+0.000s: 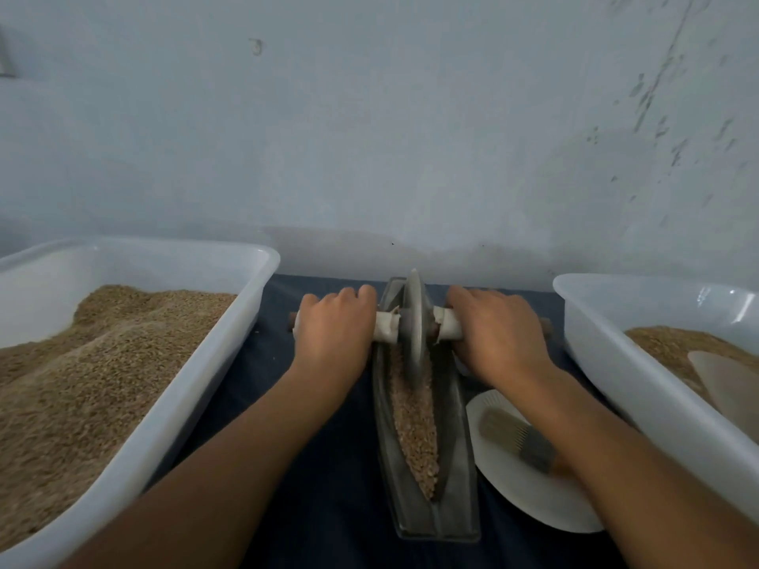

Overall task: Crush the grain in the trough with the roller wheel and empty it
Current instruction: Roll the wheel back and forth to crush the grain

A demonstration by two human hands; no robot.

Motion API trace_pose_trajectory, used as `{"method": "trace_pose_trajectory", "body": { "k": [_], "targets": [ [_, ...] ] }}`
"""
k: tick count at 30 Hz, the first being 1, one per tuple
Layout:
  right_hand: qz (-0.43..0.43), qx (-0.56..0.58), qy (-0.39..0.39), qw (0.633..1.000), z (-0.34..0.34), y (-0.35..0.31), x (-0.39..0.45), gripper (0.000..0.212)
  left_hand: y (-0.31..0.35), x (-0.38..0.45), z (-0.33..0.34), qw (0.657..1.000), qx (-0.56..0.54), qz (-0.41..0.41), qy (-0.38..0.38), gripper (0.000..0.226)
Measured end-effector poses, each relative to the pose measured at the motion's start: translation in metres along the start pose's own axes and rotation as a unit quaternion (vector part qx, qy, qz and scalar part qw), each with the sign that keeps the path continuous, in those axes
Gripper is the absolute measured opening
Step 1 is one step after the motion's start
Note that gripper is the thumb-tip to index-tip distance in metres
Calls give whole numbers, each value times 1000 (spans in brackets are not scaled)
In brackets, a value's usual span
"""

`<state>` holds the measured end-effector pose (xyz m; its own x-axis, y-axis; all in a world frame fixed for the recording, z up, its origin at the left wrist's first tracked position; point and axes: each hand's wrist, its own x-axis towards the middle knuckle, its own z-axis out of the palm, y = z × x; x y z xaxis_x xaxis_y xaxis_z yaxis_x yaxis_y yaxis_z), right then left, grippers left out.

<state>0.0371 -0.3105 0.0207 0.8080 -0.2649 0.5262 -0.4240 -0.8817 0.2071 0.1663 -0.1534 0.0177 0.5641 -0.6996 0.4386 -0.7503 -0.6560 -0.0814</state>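
Note:
A narrow metal trough [460,478] lies lengthwise on the dark cloth in the middle, with brown grain [415,429] along its groove. The metal roller wheel [415,322] stands upright in the far part of the trough. Its axle handle [388,324] is wrapped in white cloth on both sides. My left hand [334,328] grips the left handle end. My right hand [495,332] grips the right handle end. The wheel hides the grain beneath it.
A large white tub [197,363] heaped with grain stands on the left. A second white tub [608,342] with less grain and a pale scoop [727,384] stands on the right. A white paper plate [521,494] with a brush [517,439] lies beside the trough. A wall rises close behind.

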Motion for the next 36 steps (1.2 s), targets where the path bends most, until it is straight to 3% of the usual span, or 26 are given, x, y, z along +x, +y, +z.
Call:
{"method": "trace_pose_trajectory", "body": {
  "k": [4, 8, 14, 21, 27, 31, 33, 36],
  "targets": [
    [12, 26, 21, 999, 4, -1, 0, 27, -3, 4, 5, 999, -13, 5, 30, 26],
    [28, 33, -86, 995, -9, 1, 1, 23, 1, 2, 1, 1000, -9, 1, 9, 26],
    [15, 26, -290, 956, -49, -6, -2, 28, 2, -10, -22, 990, -9, -3, -141, 29],
    [-20, 7, -392, 920, -88, -20, -14, 22, 3, -27, -48, 956, 16, 43, -288, 24],
    [-22, 14, -418, 908, -93, -22, -16, 18, 4, -29, -49, 953, 5, 57, -299, 24],
    [-4, 32, -411, 911, -75, -16, -10, 22, 2, -21, -36, 968, -11, 41, -248, 28],
    [-3, 29, -363, 931, -60, -11, -6, 30, 1, -17, -28, 978, -20, 26, -204, 29],
    [11, 32, -219, 975, -33, -3, -3, 38, 3, -9, -17, 992, -14, 0, -124, 28]
  ]
}}
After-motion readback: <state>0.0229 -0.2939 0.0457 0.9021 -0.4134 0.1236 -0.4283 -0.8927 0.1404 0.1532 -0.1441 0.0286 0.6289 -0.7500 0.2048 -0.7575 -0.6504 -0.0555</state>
